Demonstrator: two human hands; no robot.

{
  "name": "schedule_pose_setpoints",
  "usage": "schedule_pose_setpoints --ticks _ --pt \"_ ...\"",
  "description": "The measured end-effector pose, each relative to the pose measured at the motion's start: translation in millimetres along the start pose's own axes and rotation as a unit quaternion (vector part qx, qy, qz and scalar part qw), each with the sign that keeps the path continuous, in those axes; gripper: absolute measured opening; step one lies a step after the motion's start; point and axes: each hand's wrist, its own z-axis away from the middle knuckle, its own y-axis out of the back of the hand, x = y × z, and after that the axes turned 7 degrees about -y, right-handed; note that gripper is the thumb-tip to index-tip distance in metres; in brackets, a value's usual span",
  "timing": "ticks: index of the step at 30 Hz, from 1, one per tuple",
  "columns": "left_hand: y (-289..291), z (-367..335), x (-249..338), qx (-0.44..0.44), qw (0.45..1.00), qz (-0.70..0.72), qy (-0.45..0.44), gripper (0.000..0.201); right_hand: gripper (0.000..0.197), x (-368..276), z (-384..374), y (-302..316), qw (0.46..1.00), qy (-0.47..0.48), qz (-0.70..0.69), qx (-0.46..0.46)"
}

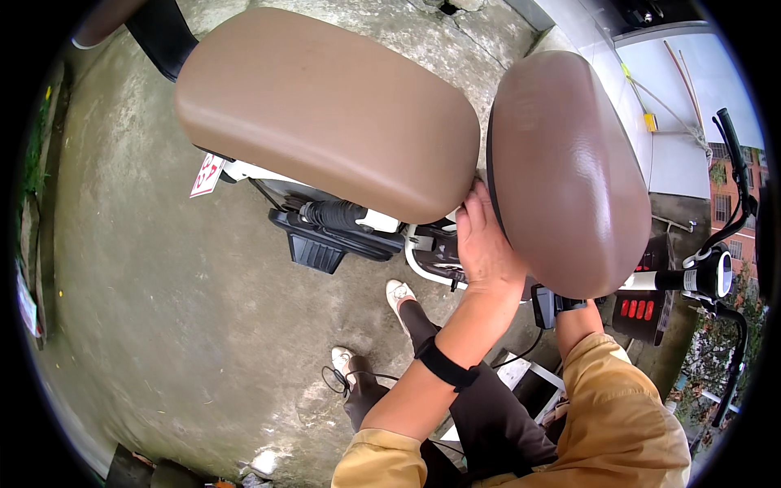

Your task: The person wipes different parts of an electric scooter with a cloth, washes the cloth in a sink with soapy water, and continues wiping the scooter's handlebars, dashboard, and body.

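A glossy brown front saddle rises at right centre, tilted beside the long brown rear seat of a two-wheeler. My left hand reaches into the gap between them, its fingers stretched out against the front saddle's lower edge; some fingers are partly hidden there. A black strap circles my left forearm. Under the front end of the saddle goes my right hand, only its wrist area showing; its fingers are hidden. Beside that wrist is a black box with a cable.
Handlebars with a white stem stand at the right. Below the seats are a black footrest, a spring-like black shock absorber and a white frame tube. A red-and-white plate hangs at the rear. Concrete floor extends left.
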Motion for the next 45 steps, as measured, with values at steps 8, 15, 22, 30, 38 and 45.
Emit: schedule_pose_setpoints --ticks 8,15,22,30,38,45 --pt "-11 37 -1 0.037 0.982 0.186 0.023 0.041 0.044 48 4 -26 0.993 -0.025 0.118 0.009" --pt "-25 81 -54 0.196 0.757 0.520 0.343 0.028 0.028 24 56 -130 0.838 0.197 0.507 -0.038" --pt "-25 26 -61 0.109 0.582 0.736 0.329 0.053 0.041 -2 -34 -180 0.582 0.201 0.779 -0.116" --pt "-48 58 -64 0.073 0.620 0.728 0.283 0.057 0.052 52 15 -173 0.566 0.304 0.766 -0.036" --pt "-37 16 -81 0.136 0.483 0.804 0.320 0.040 0.030 27 -2 -196 0.617 0.286 0.730 -0.067" --pt "-57 61 -55 -0.031 0.810 0.510 0.289 0.029 0.037 74 -2 5 0.704 0.266 0.656 0.059"
